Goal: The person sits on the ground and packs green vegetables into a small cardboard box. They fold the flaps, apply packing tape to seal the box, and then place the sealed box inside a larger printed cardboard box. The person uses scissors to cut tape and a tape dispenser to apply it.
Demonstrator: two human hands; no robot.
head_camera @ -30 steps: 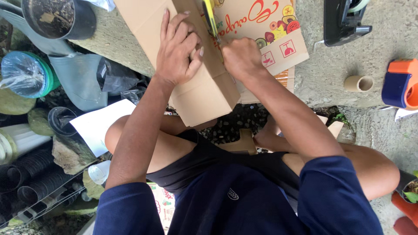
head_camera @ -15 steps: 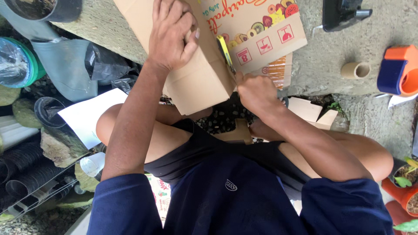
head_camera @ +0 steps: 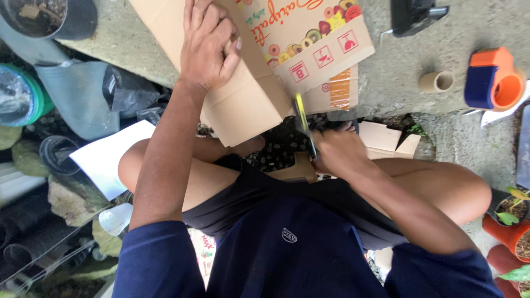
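A brown cardboard box (head_camera: 248,105) with a colourful printed side stands on the concrete edge in front of my knees. My left hand (head_camera: 207,47) lies flat on its plain top face, fingers spread, pressing it. My right hand (head_camera: 337,152) is down by my lap at the box's near corner, shut on a yellow-bladed box cutter (head_camera: 302,118) whose blade points up along that corner.
An orange-and-blue tape dispenser (head_camera: 491,80) and an empty cardboard tape core (head_camera: 436,81) lie on the concrete at the right. Cardboard offcuts (head_camera: 386,140) sit by my right knee. Plant pots (head_camera: 508,232) stand at the right, buckets, black pots and a white sheet (head_camera: 110,157) at the left.
My right hand has drawn the cutter from the box's top down along its corner to the near edge. The left hand stayed pressed on the box.
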